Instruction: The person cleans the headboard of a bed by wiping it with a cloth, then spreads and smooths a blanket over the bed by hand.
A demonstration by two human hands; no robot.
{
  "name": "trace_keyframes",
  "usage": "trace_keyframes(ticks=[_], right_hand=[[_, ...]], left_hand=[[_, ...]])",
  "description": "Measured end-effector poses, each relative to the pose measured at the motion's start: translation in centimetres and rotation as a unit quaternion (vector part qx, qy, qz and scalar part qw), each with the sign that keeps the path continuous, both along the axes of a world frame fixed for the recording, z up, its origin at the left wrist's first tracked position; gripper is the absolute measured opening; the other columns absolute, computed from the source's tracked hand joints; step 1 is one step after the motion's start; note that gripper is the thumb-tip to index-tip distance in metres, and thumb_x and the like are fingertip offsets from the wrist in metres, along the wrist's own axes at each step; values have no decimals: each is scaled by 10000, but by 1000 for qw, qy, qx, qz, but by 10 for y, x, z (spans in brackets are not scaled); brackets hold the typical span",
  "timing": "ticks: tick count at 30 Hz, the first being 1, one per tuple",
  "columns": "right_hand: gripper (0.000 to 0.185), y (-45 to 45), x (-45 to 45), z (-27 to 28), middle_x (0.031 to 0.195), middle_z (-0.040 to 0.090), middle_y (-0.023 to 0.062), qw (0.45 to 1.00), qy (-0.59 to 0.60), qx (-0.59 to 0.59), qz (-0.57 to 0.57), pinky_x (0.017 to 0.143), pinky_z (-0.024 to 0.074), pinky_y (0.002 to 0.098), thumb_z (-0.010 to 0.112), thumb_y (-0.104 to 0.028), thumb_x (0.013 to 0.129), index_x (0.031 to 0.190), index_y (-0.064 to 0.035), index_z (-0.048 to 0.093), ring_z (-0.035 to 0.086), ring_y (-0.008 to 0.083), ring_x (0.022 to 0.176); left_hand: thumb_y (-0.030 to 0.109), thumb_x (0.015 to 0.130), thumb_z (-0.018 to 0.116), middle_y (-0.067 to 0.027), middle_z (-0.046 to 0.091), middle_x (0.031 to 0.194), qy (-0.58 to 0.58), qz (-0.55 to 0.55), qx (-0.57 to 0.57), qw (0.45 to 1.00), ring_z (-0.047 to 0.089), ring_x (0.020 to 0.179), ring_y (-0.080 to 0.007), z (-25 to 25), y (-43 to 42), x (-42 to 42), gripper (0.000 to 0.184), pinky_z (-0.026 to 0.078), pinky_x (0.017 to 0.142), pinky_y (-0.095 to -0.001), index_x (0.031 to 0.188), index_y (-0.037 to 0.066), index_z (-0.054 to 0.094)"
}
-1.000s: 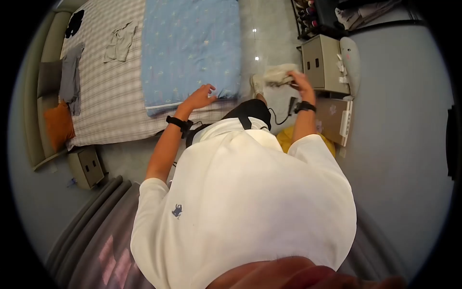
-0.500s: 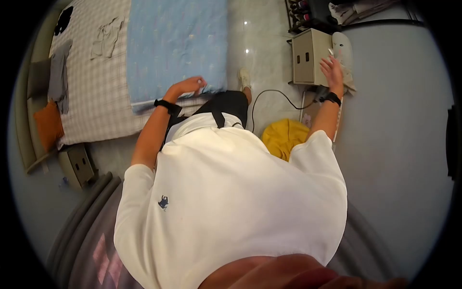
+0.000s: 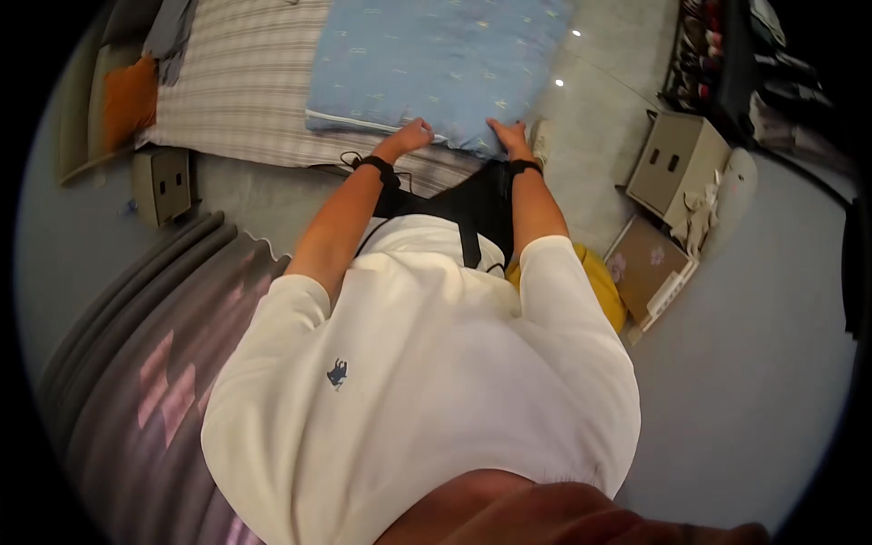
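Note:
The folded light-blue quilt (image 3: 436,68) with small printed marks lies on the bed, a pale edging along its near side. My left hand (image 3: 409,136) is at that near edge with its fingers curled in, apparently gripping the quilt. At the near right corner, my right hand (image 3: 510,138) touches the blue fabric, thumb spread away from the fingers. The quilt is slightly rumpled between both hands. Black bands circle both wrists.
A plaid sheet (image 3: 245,77) covers the bed, with an orange cushion (image 3: 130,102) at its head. To the right are a beige bedside cabinet (image 3: 677,163), a board with flower prints (image 3: 643,263) and a yellow item (image 3: 595,286). A grey curtain (image 3: 136,381) hangs at lower left.
My right hand has left the cabinet side and come across to the quilt's corner. My left hand has stayed at the quilt's near edge. The view has turned, shifting the bed rightward.

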State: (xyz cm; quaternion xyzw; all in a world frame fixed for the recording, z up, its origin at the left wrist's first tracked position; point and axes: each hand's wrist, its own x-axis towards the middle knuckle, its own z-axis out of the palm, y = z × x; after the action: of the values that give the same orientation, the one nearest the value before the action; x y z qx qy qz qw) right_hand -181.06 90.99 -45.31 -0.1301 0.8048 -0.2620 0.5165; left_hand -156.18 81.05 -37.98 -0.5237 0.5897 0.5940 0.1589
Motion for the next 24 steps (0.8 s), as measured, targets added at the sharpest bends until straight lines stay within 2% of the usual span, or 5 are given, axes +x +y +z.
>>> trace_keyframes(ticks=[4,13,18,21,24], right_hand=[[849,4,3,2,1162,551,273,996,-14,87,28,890,459,377,772,-398,642,1226,119,439,562,341,1071],[373,-56,28,160,617,599,61,950,-6,-232,209,564,457,304,644,-335,787,834,35,644,579,183,584],[325,-79,45,196,684,551,-2,948,-166,-207,177,616,432,266,601,-376,850,819,-52,614,550,119,668],[409,-80,54,163,796,568,26,944,-172,-218,176,648,436,280,542,-462,878,917,-58,584,562,129,740],[681,-83,41,149,1193,533,130,974,-193,-114,36,797,466,373,439,-629,869,1252,-66,461,559,235,1003]], left_hand=[[332,789,623,-236,509,1145,-19,28,74,997,501,1079,-356,9,14,9,616,422,875,-437,1280,46,387],[243,647,762,-237,449,1263,157,-51,-403,900,476,1135,-385,57,19,-36,796,416,907,-449,1315,74,363],[115,694,688,-202,636,946,210,78,-452,864,615,901,-365,38,-47,-9,458,471,768,-435,1118,13,544],[116,761,599,-188,644,874,185,237,-251,920,602,823,-398,78,-74,14,326,473,732,-456,1075,30,589],[137,770,565,-179,626,967,157,-73,-474,863,596,888,-370,105,-71,30,339,479,764,-444,1092,31,580]])
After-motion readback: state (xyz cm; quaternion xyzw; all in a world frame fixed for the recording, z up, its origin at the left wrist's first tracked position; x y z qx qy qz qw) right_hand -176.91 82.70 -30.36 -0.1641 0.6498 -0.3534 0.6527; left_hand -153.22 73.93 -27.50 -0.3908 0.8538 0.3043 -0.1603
